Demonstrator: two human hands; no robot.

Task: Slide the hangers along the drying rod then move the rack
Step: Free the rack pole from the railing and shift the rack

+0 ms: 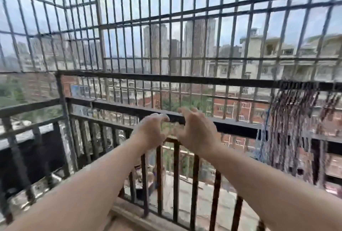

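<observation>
Outwardly, a steel cage of thin bars closed in the whole balcony, with towers and low blocks blurred beyond it. Inside the cage ran a dark rod from left to right at about head height, and below it a heavier rail capped the railing of upright posts. At the far right a smeared cluster of hangers hung from the rod, bunched tight together; motion blur made them impossible to count, and no separate rack could be picked out. Both forearms reached forward to the middle of the rail. The left hand was curled in a loose claw with its fingertips at the rail's top edge, and the right hand matched it just beside, fingers hooked over the same edge; neither hand held a hanger, and whether they truly gripped the rail or only hovered at it could not be told through the blur. Judging by this, the sliding step looked largely settled, since the hangers sat gathered at one end, well apart from the hands. The next move probably called for finding the rack and taking a firm two-handed hold before shifting it clear of the hangers.
</observation>
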